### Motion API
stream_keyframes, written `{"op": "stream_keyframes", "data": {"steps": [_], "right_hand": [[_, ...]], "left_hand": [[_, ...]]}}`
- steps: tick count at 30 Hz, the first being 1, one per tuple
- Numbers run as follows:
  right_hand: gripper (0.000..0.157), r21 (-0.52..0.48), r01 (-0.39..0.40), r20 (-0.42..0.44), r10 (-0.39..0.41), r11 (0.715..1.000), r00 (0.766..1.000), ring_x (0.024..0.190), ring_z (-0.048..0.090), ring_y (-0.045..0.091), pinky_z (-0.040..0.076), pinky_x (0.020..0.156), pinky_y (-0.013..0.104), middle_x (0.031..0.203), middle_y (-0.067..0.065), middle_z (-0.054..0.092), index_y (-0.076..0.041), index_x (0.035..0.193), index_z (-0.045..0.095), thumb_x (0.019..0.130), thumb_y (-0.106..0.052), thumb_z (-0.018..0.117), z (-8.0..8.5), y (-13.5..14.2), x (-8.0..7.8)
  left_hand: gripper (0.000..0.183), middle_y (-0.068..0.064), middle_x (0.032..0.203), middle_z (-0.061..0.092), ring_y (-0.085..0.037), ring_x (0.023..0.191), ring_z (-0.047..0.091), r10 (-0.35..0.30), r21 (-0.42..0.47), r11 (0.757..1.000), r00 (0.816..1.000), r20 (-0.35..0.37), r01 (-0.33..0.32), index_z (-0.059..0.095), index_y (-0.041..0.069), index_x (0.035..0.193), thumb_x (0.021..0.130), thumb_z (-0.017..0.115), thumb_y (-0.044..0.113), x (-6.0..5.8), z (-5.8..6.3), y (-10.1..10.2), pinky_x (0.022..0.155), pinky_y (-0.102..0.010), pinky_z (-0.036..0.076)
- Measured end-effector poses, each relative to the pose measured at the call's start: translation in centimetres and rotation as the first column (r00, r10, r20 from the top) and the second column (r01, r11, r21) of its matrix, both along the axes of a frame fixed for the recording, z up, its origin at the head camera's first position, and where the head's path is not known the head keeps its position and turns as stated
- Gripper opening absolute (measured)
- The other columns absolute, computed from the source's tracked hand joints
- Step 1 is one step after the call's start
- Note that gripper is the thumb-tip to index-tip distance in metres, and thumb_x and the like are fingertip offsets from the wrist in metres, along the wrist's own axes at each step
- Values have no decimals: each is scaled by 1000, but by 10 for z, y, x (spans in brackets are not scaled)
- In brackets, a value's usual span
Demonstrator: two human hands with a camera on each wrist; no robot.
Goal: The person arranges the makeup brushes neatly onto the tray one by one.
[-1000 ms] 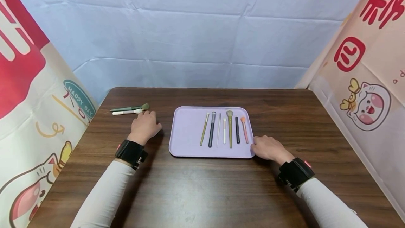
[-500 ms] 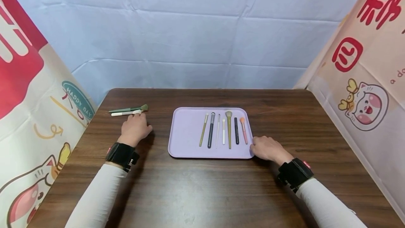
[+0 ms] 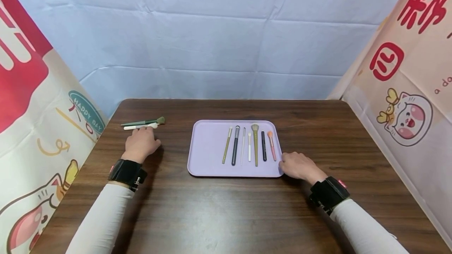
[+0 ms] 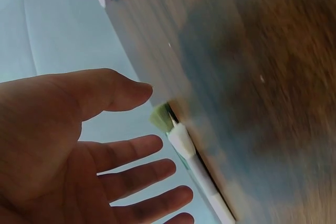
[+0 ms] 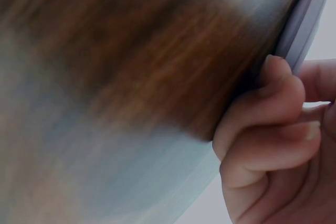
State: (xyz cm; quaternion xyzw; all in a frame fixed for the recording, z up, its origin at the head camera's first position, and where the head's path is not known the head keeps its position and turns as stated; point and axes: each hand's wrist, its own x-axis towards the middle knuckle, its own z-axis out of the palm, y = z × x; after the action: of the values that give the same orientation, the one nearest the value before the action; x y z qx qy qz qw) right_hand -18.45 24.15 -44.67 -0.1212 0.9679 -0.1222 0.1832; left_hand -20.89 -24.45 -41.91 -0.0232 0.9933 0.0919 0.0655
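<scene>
My left hand (image 3: pixel 141 144) hovers by two makeup brushes at the table's far left, a white-handled brush (image 3: pixel 132 127) and a dark green brush (image 3: pixel 141 122) lying behind it. In the left wrist view its thumb and fingers are spread, with the white brush beyond the fingertips and nothing held. With curled fingers my right hand (image 3: pixel 299 166) holds the near right corner of the lilac tray (image 3: pixel 206 144). On that tray several makeup brushes lie in a row, among them an olive brush (image 3: pixel 256 150), a black-handled brush (image 3: pixel 234 150) and a pink brush (image 3: pixel 273 150).
The brown wood-grain table (image 3: pixel 219 214) carries the tray near its middle. A pale blue cloth (image 3: pixel 212 42) hangs behind the table's back edge. Printed cloths hang along the left side (image 3: pixel 49 128) and the right side (image 3: pixel 406 128).
My left hand has moved left along the near side of the two loose brushes, uncovering the white one's head. My right hand stays at the tray's corner.
</scene>
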Motion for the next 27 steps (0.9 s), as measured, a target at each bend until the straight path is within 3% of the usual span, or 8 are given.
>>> {"op": "stream_keyframes", "data": {"steps": [27], "right_hand": [[20, 2, 0, -27, 0, 1000, 1000, 64, 52, 22, 39, 57, 34, 74, 5, 56, -4, 89, 64, 95, -18, 52, 0, -1, 1]], "left_hand": [[57, -42, 131, 48, -60, 122, 43, -17, 2, 1000, 1000, 8, 17, 43, -17, 139, 100, 58, 21, -12, -3, -38, 87, -67, 46]]}}
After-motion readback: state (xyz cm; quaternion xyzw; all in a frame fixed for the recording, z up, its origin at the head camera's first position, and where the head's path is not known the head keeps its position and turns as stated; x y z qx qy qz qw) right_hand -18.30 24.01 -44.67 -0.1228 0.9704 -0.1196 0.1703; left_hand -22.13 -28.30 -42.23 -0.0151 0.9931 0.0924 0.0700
